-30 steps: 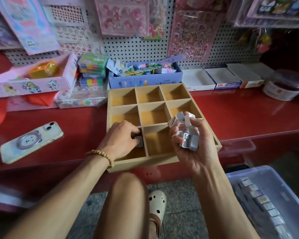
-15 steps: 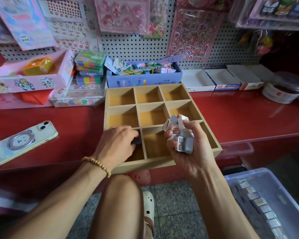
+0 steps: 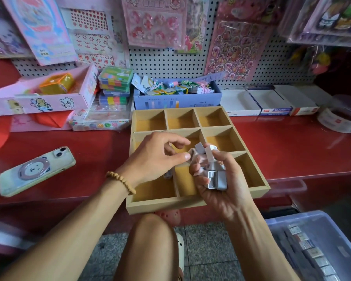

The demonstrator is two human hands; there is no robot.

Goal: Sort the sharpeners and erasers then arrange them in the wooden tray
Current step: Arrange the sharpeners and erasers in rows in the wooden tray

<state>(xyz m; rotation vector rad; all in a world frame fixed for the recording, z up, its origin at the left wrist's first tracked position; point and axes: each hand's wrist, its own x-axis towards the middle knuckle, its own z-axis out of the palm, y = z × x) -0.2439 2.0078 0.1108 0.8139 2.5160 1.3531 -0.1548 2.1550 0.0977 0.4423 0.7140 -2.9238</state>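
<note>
The wooden tray [image 3: 164, 206] with nine compartments lies on the red counter, its front edge hanging over the counter's lip. My right hand [image 3: 229, 195] is palm up above the tray's front middle and grips a bunch of small white and silver sharpeners and erasers [image 3: 214, 177]. My left hand [image 3: 156, 157] hovers over the tray's left side with fingers curved, its thumb tip touching the top of that bunch. One small silver piece [image 3: 168, 175] lies in the front left compartment, partly hidden by my left hand.
A phone [image 3: 37, 169] lies on the counter to the left. A blue box of clips [image 3: 176, 98], white boxes [image 3: 267, 102] and a round jar [image 3: 340, 118] stand behind the tray. A clear bin with rows of erasers [image 3: 312, 252] sits on the floor at lower right. My knee [image 3: 150, 244] is below the tray.
My left hand has lifted out of the front left compartment, leaving a small piece there, and moved right to the bunch in my right hand. The right hand stayed put.
</note>
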